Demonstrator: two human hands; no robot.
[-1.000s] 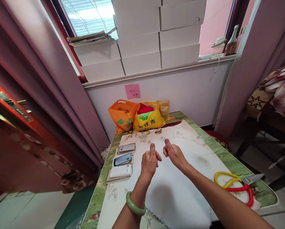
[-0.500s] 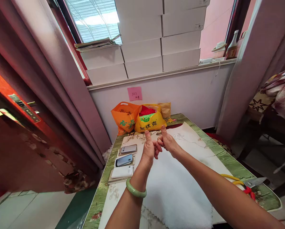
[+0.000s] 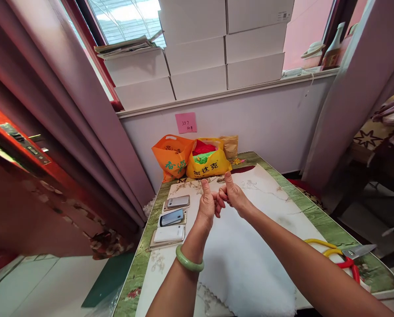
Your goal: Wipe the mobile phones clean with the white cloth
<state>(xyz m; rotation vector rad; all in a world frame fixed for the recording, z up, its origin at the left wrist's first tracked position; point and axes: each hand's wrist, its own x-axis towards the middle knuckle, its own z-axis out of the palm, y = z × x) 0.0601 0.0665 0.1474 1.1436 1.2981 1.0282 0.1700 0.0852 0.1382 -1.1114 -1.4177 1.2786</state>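
Observation:
My left hand (image 3: 207,203), a green bangle (image 3: 189,260) on its wrist, is held above the table with its thumb up and fingers loosely curled in. Facing it, my right hand (image 3: 234,196) has its thumb raised too and its fingers bent inward. The fingertips meet or nearly meet, and nothing shows in either hand. Below them a white fluffy cloth (image 3: 243,259) lies on the table. Left of my hands are a silver phone (image 3: 178,201), a blue phone (image 3: 171,217) and a white phone (image 3: 169,234), each resting on another phone or case.
An orange bag (image 3: 173,158) and a yellow bag (image 3: 208,165) stand at the table's back, beside a brown paper bag (image 3: 230,146). Yellow- and red-handled scissors (image 3: 344,255) lie at the right edge. White boxes (image 3: 197,81) are stacked on the sill.
The view has tilted slightly downward, so the boxes and bags sit higher in the picture. My hands keep nearly the same pose; the table items have not moved.

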